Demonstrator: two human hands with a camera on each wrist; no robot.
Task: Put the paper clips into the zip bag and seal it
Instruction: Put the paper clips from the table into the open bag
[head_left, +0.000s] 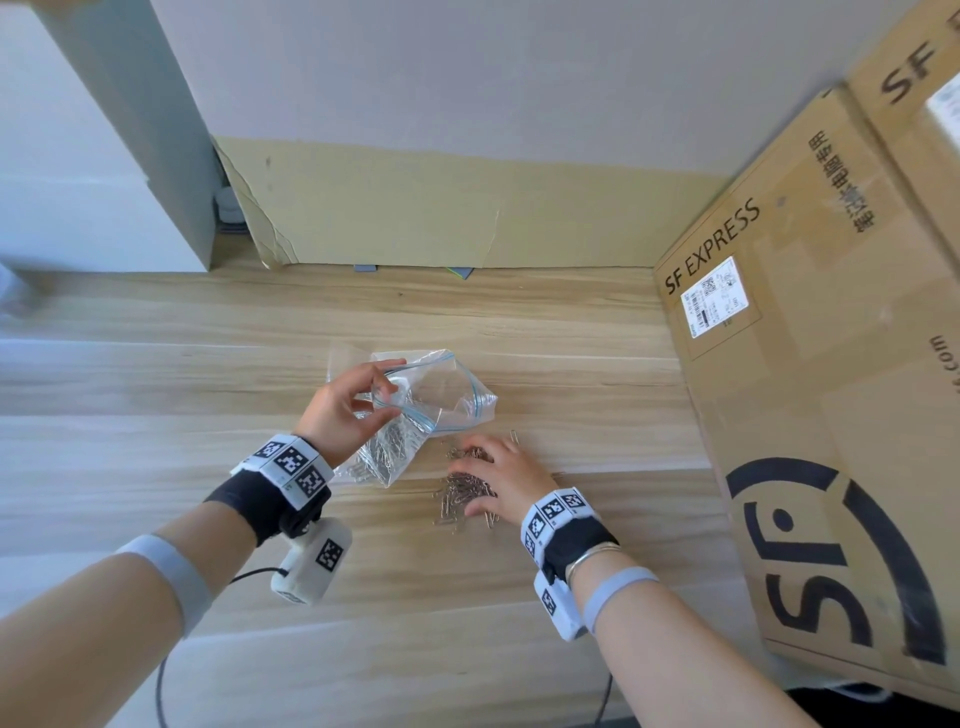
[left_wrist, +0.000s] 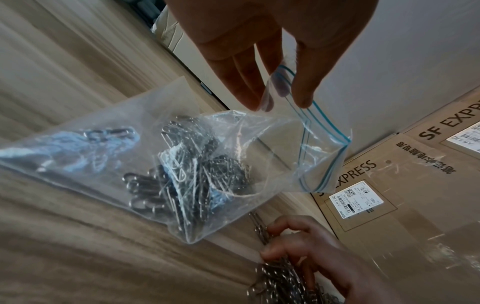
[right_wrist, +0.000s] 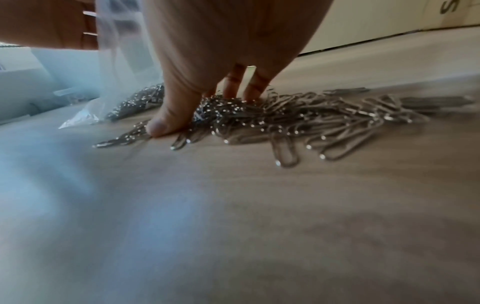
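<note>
Paper clips (head_left: 462, 493) lie heaped on the table (head_left: 156, 364) just beside the zip bag (head_left: 410, 415). Left hand (head_left: 343, 405) pinches the bag's open rim; right hand (head_left: 506, 480) curls its fingers (right_wrist: 166, 123) into the heap.

The head view looks steeply down from above at the tabletop (head_left: 467, 597). The left wrist view hangs close above the zip bag (left_wrist: 182, 164), facing the cardboard box (left_wrist: 415, 205). The right wrist view skims low over the paper clips (right_wrist: 298, 121); all three views share them.
</note>
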